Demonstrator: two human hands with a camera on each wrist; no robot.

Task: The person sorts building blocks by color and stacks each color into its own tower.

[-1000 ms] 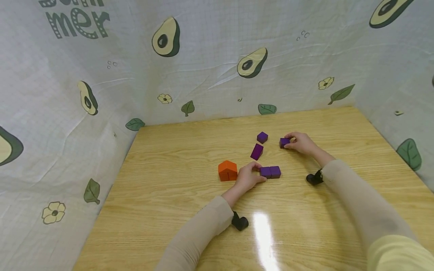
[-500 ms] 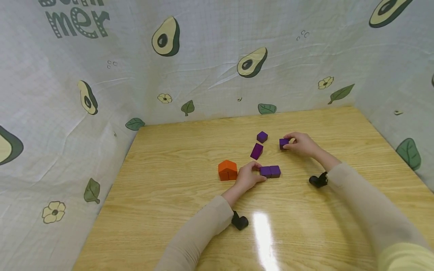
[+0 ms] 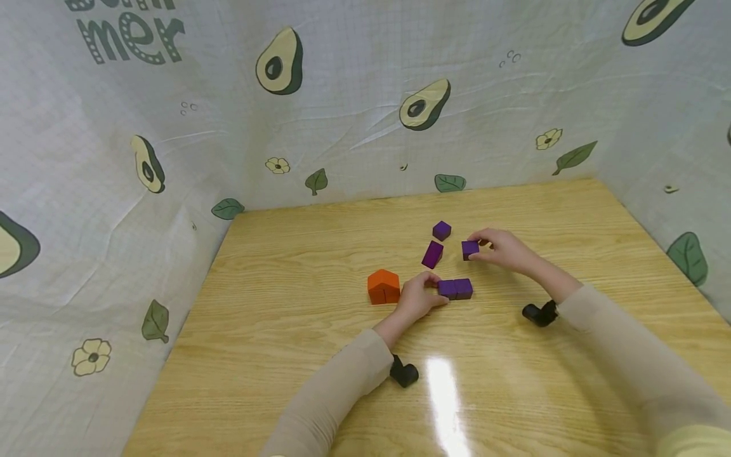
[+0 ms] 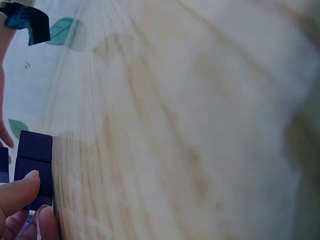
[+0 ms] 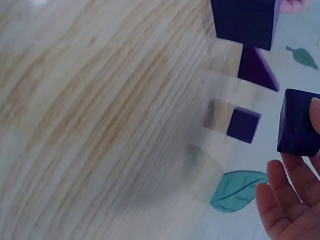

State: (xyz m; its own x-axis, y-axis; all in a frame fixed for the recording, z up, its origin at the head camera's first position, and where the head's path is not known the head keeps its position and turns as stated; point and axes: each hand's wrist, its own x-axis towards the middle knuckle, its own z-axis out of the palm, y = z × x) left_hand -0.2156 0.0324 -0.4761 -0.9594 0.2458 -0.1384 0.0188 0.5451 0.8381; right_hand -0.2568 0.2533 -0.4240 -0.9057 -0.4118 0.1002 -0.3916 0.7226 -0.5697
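Observation:
Side by side on the table, two purple cubes touch each other. My left hand pinches the left one between thumb and fingers; in the left wrist view its thumb lies against the dark blocks. Behind and to the right, my right hand holds another purple cube, gripped by thumb and fingertips and apart from the pair. The same held cube fills the right edge of the right wrist view. A purple triangular block and one more purple cube lie farther back.
Left of my left hand stands a small orange block group with a peaked top. The wooden table ends at a patterned cloth at the back and sides. Black wrist mounts hang under both sleeves.
My right hand has moved left and toward the front, carrying its purple cube closer to the pair. The left hand and the other blocks stay where they were.

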